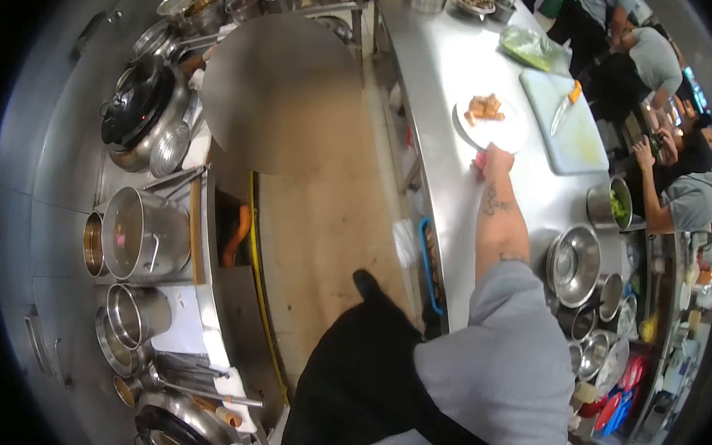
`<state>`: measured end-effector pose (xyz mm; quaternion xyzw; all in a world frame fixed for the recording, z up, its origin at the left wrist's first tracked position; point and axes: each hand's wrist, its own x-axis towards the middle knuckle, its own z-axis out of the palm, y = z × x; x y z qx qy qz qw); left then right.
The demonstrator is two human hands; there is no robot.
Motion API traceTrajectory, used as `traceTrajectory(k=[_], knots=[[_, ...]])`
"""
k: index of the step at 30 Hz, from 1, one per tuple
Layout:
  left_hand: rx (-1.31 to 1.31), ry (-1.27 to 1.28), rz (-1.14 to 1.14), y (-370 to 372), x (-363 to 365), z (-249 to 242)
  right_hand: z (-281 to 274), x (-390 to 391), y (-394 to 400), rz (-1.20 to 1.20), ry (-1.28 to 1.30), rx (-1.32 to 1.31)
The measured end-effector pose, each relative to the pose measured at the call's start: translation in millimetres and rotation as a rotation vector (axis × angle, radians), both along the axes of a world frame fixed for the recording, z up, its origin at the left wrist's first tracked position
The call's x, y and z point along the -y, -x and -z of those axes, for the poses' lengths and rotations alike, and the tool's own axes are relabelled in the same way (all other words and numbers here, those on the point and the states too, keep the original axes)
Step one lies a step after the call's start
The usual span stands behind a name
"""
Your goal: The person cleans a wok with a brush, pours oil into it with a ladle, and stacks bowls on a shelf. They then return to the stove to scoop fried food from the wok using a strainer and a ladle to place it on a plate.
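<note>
My right hand (498, 160) reaches out over the steel worktable (447, 195), its fingers closed on a small red cloth (480, 161). The hand is right at the near rim of a white round plate (515, 126). Pieces of browned food (485, 108) are piled toward the far side of that plate. Beyond it to the right lies a pale cutting board (573, 146) with a yellow-handled knife (568, 105) on it. My left hand is out of view.
A green-filled plastic bag (534, 50) lies behind the board. Steel bowls (573, 266) and a pot of greens (610, 204) stand at the right. Across the aisle are a large stockpot (145, 234) and a wok (134, 111). Several people (688, 198) are at the far right.
</note>
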<state>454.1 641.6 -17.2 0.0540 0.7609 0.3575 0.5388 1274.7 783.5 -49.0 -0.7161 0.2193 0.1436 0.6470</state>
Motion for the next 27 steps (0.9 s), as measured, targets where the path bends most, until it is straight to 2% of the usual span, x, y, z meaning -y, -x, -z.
traceTrajectory(k=[1, 3, 6, 10, 14, 20, 23, 27], knots=[[0.003, 0.001, -0.011, -5, -2, 1, 7, -4, -7, -0.009, -0.002, -0.016], [0.014, 0.001, -0.027, -13, -4, 3, 8, -4, -12, 0.145, -0.163, -0.079], [0.021, 0.0, -0.05, -16, -4, 1, -5, -9, -2, 0.363, -0.243, 0.073], [0.048, -0.011, -0.092, -12, 4, 0, -8, 4, 5, 0.371, -0.351, 0.087], [0.07, -0.036, -0.145, 0, 18, -3, 14, 23, 12, 0.234, -0.429, 0.154], [0.121, -0.091, -0.208, 43, 57, -7, 26, 57, 58, 0.072, -0.29, 0.204], [0.167, -0.129, -0.257, 82, 92, -6, 12, 72, 103, -0.086, -0.281, 0.225], [0.269, -0.208, -0.354, 168, 160, -6, -36, 84, 209, -0.162, -0.342, 0.283]])
